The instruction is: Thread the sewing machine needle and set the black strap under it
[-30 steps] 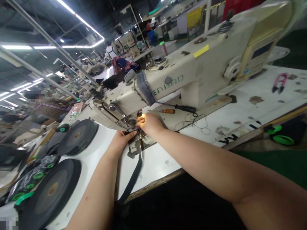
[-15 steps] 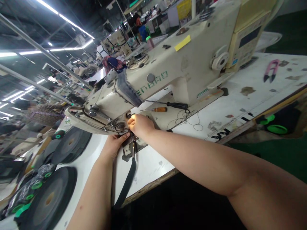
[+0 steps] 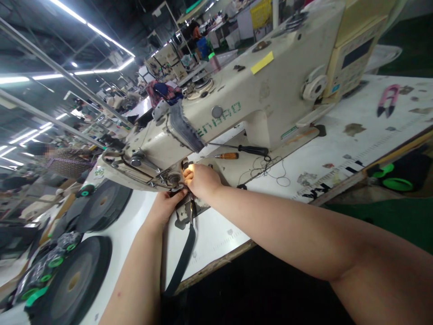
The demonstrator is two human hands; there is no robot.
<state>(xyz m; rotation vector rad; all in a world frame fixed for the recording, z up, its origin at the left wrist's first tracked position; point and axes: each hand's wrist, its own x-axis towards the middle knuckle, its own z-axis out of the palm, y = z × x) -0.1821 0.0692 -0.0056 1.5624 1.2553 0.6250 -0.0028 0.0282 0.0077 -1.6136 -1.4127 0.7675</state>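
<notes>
A cream industrial sewing machine point(image 3: 257, 95) stands on a white table point(image 3: 338, 149). Both my hands are under its needle head. My left hand point(image 3: 167, 205) presses on a black webbing strap point(image 3: 182, 259) at the needle plate. My right hand point(image 3: 201, 179) pinches the strap end close to the needle, lit by the machine lamp. The strap runs back from the plate over the table's front edge toward me. The needle itself is hidden behind my fingers.
Two large black webbing rolls point(image 3: 101, 205) point(image 3: 67, 280) lie at the left with green-capped bobbins point(image 3: 50, 264). Two screwdrivers point(image 3: 237, 152) and loose thread point(image 3: 270, 169) lie under the machine arm. Pink thread snips point(image 3: 389, 97) rest at far right. Other workstations stretch behind.
The view shifted slightly; both hands stay at the needle plate holding the strap, with the machine a little lower and to the left in view than a second ago.
</notes>
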